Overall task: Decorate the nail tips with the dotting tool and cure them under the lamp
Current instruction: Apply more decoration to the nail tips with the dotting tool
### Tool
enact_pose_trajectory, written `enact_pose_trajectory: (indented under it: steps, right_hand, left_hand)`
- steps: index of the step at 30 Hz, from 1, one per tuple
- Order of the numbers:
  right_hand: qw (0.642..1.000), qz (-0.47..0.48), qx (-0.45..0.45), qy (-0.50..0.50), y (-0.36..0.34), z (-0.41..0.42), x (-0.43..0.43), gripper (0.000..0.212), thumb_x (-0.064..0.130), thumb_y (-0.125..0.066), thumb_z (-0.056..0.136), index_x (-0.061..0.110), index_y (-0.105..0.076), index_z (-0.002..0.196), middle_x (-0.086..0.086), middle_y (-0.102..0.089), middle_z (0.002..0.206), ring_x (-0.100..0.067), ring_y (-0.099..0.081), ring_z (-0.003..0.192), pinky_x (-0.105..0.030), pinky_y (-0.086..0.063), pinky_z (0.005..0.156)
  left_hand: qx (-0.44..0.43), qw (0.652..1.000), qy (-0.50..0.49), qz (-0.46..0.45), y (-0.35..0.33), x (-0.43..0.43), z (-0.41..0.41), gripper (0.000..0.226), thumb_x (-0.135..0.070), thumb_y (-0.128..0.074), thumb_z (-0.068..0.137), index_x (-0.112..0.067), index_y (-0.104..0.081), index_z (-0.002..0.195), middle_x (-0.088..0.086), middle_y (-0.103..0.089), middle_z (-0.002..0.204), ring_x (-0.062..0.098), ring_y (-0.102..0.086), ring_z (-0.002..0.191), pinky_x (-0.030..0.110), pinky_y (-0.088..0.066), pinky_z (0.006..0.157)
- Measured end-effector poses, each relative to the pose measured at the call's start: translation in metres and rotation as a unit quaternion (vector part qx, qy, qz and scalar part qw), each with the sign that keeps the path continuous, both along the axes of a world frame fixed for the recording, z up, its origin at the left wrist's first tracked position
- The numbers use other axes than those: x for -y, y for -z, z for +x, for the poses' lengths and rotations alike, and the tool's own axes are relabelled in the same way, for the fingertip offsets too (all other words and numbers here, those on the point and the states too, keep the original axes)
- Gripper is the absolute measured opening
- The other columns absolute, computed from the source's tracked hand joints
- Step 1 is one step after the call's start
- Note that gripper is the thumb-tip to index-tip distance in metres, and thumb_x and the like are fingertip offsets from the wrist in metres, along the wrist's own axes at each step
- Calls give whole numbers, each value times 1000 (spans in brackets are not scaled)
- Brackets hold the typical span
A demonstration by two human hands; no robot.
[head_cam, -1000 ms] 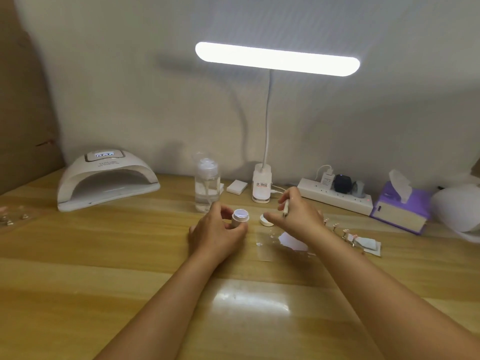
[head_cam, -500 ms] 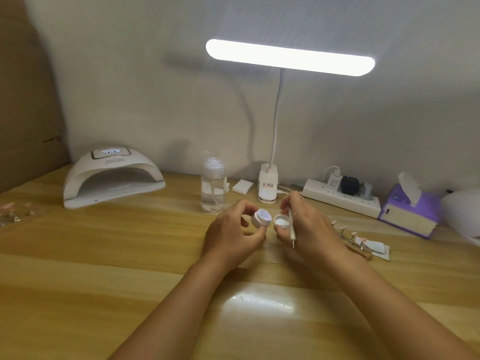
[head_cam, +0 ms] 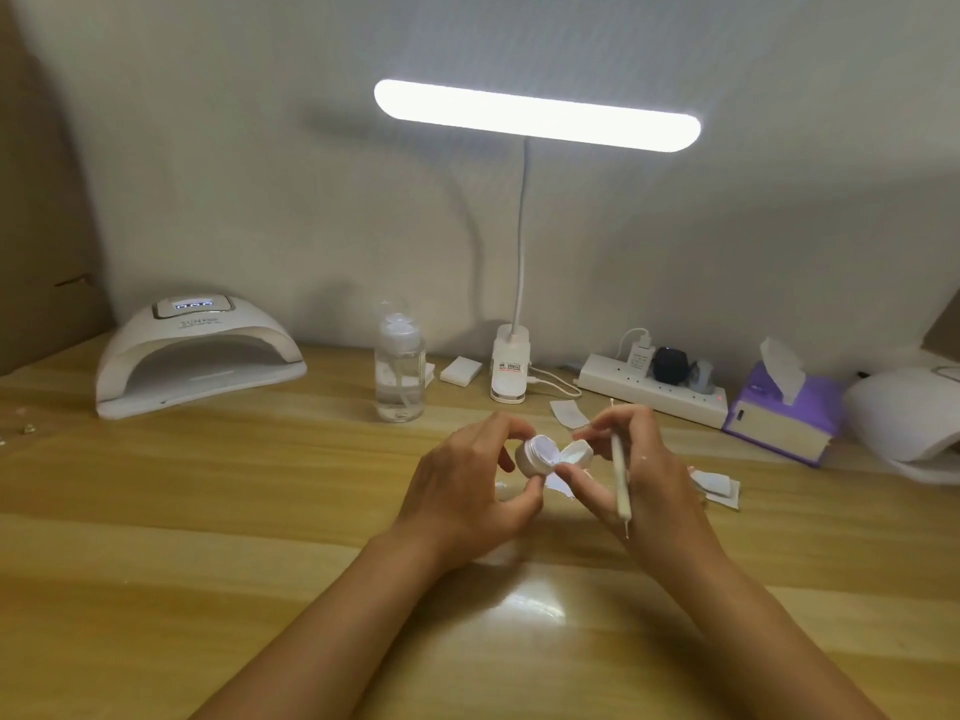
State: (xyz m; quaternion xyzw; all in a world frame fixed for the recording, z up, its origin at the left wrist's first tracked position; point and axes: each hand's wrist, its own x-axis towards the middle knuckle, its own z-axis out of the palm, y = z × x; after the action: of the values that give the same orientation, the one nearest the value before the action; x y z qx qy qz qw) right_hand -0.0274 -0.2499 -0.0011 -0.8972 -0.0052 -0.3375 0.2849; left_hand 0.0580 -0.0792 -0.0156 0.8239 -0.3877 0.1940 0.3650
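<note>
Over the middle of the table (head_cam: 208,511), the left hand (head_cam: 465,493) curls its fingers round a jar (head_cam: 531,458); the right hand (head_cam: 657,480) pinches its lid (head_cam: 575,453) and the dotting tool (head_cam: 621,485).

jar (head_cam: 531,458) in left hand (head_cam: 467,485) | lid (head_cam: 575,453) and dotting tool (head_cam: 621,480) in right hand (head_cam: 649,475), lid just beside jar | pump bottle (head_cam: 399,376) behind left hand | nail lamp (head_cam: 197,356) far left of it | desk lamp (head_cam: 511,371) behind, between the hands | power strip (head_cam: 649,392) behind right hand, tissue box (head_cam: 779,420) further right | all on table (head_cam: 208,511)

Left hand (head_cam: 465,493), right hand (head_cam: 652,478), forearms (head_cam: 332,621) (all bare)
</note>
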Motion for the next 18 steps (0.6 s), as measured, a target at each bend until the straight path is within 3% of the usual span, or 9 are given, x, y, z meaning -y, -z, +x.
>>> enact_pose_trajectory:
  steps: [5,10,13,18]
  right_hand:
    - [987,156,-3,-37,-3,-2,-7,35,45,-71,76,22,-61,101,9,-70,93,-6,-69,90,-34,-57,82]
    - [973,205,-28,-101,-4,-4,-7,24,43,-66,81,25,-68,97,13,-72,90,-6,-69,88,-19,-55,74]
    - [964,232,-44,-119,-7,-7,-4,25,39,-69,79,24,-68,100,16,-73,94,-4,-70,91,-17,-56,73]
    - [960,245,-57,-124,-8,-8,1,22,18,-73,85,19,-66,106,11,-74,97,-6,-71,95,-21,-58,79]
  left_hand:
    - [-32,999,30,-24,2,10,-10,33,-46,-64,76,-39,-52,106,-17,-64,85,4,-60,72,24,-49,62]
    - [-50,997,25,-49,3,11,-8,32,-35,-74,78,-36,-60,107,-20,-62,75,7,-60,64,22,-47,59]
    - [-45,998,28,-44,3,10,-7,30,-36,-73,80,-35,-64,109,-27,-57,66,5,-59,60,14,-41,55]
    - [-35,997,41,-47,2,11,-8,29,-43,-66,83,-35,-67,111,-34,-56,70,4,-57,58,15,-39,54]
